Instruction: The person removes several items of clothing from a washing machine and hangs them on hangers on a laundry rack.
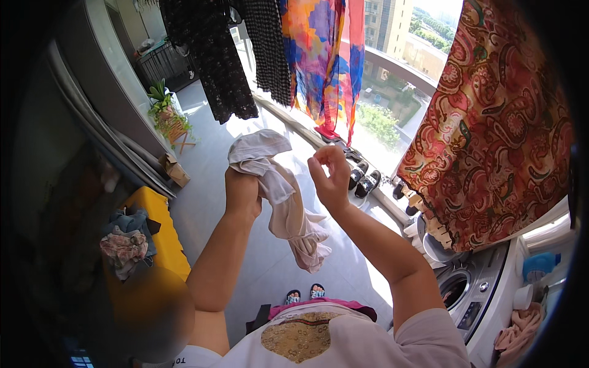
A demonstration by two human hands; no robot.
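Your pale garment (280, 187) hangs in a loose bunch at the middle of the view, its upper part gripped in your left hand (243, 193) at its nine o'clock, while your right hand (332, 178), near its two o'clock, curls with no cloth visible in it, though whether thumb and fingertips meet you cannot tell. The step looks like shaking out or sorting the cloth, and the next move seems to call for your right hand catching a free edge, between the yellow box (170, 236) at eight o'clock and the washing machine (485, 294) at four.
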